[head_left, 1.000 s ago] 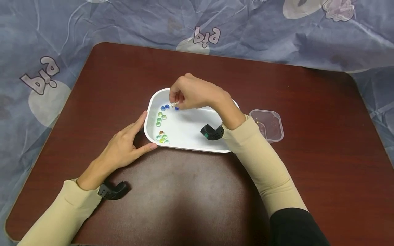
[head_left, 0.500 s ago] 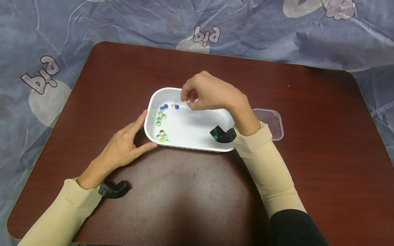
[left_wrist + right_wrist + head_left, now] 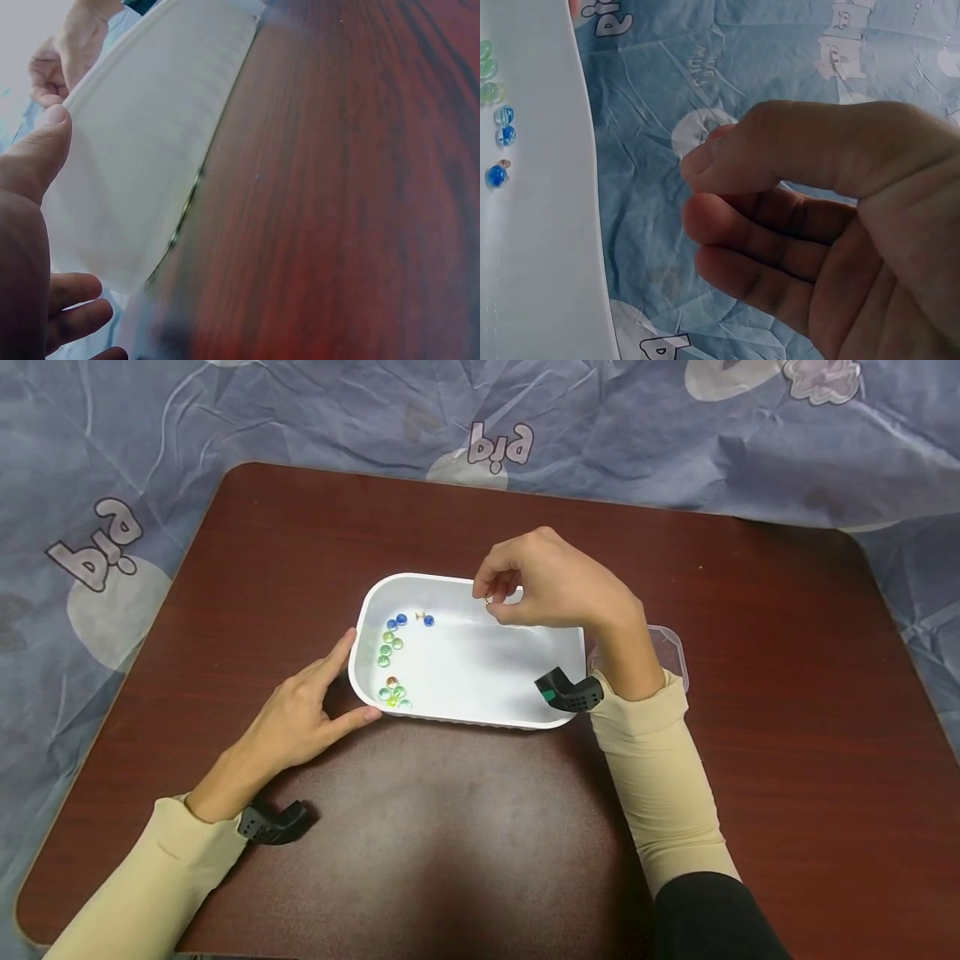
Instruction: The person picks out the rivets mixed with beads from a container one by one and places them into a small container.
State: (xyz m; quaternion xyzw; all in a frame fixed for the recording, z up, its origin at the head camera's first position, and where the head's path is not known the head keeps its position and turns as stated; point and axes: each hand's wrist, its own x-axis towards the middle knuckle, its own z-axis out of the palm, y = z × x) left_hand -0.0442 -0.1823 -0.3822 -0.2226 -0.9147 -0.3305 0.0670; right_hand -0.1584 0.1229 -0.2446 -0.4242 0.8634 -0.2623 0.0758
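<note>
A white tray [image 3: 487, 681] holds glass marbles along its left end: blue marbles [image 3: 402, 619], green marbles [image 3: 385, 651] and an amber marble [image 3: 392, 682]. Beside one blue marble [image 3: 429, 621] lies a small gold-coloured metal piece [image 3: 419, 616]. My left hand [image 3: 296, 718] rests against the tray's near left corner, fingers extended and thumb at the rim, as the left wrist view [image 3: 34, 161] also shows. Above the tray's far side, my right hand [image 3: 558, 581] pinches another small gold-coloured metal piece [image 3: 487, 599] between thumb and index finger. In the right wrist view, the fingertips hide that piece.
A clear plastic box [image 3: 670, 652] stands right of the tray, partly hidden behind my right wrist. The brown table [image 3: 450, 827] ends at the back against a blue-grey printed cloth [image 3: 615, 435]. Each wrist wears a black camera band [image 3: 570, 691].
My right hand has lifted off the marbles at the tray's left end and moved right with a gold-coloured metal piece, leaving another beside a blue marble. My left hand stays put.
</note>
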